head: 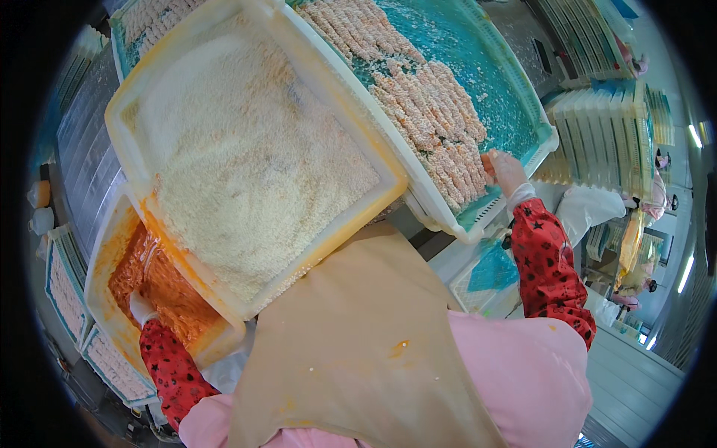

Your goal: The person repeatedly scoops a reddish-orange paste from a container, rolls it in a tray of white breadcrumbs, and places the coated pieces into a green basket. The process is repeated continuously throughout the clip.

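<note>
My left hand (142,308), in a pale glove, reaches into the orange-red marinated meat (168,291) in a yellowish plastic tub (101,274); its fingers are partly sunk or hidden there. My right hand (502,169) is at the lower right end of the rows of crumb-coated strips (448,117), fingertips touching or very near the last strip; whether it grips one is unclear. Those strips lie on a green-lined white tray (504,73). Between my hands a large yellowish tub (400,179) holds pale crumbs (252,151). I wear red patterned sleeve covers and a tan apron.
At the left, trays of coated strips (120,358) stand beside a metal surface (89,140). Another tray of strips (157,22) lies beyond the crumb tub. Stacked trays (605,134) rise at the right, near a blue plastic sheet (493,269). Several people (658,196) are farther off.
</note>
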Demonstrator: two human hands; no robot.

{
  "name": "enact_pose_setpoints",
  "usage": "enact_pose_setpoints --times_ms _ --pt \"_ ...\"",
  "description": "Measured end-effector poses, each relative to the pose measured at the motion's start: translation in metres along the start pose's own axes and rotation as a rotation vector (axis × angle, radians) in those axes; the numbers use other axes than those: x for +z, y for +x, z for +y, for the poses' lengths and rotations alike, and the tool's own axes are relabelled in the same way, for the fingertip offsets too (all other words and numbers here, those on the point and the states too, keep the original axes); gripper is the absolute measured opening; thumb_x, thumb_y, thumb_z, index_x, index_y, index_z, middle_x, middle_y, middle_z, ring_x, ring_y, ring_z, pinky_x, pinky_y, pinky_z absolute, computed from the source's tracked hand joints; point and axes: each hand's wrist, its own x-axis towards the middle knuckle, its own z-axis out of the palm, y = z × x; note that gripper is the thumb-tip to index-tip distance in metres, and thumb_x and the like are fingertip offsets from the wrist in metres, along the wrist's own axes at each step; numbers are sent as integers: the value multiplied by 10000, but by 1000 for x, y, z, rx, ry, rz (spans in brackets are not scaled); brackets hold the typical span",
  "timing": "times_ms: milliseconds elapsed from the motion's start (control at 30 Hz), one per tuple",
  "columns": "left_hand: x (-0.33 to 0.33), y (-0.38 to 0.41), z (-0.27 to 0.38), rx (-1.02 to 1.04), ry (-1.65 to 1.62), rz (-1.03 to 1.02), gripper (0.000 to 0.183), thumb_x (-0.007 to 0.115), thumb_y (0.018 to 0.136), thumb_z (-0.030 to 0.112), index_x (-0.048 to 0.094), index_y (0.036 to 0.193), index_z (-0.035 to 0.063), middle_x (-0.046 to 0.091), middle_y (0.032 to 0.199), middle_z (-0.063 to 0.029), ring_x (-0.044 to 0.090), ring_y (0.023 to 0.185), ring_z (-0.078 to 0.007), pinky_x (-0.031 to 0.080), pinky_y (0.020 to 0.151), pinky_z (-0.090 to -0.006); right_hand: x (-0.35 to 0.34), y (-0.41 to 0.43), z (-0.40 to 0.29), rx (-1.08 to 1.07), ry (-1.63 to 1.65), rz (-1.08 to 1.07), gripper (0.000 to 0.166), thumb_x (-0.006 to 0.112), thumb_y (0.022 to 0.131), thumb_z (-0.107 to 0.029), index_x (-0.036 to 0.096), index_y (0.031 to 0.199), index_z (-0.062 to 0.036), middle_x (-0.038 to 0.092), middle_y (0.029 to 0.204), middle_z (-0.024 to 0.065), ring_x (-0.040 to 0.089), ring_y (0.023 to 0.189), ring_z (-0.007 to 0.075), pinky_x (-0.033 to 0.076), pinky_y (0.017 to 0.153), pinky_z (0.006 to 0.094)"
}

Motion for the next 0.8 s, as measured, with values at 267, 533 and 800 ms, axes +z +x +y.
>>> enact_pose_setpoints --times_ms 267,533,800 --pt "23 32 -49 -333 186 -67 303 612 778 337 657 908 67 655 830 -202 646 765 -350 524 685 -443 10 7 13 -257 38 -16 229 569 784 -119 623 990 -34 633 879 71 572 792 156 453 743 287" --pt "-182 27 76 -95 -968 228 212 691 769 144 654 932 13 646 797 -39 568 724 -83 447 642 -229 88 -62 -87 -737 146 48 233 452 895 -37 554 1091 36 590 1065 132 560 1010 202 419 912 307" --pt "-311 -52 256 206 -1510 29 147 603 820 -17 601 968 -22 630 928 -57 563 832 -86 453 737 -220 184 -32 -182 -704 422 -387 327 485 892 -71 496 1207 16 555 1158 116 523 1062 187 395 924 291"
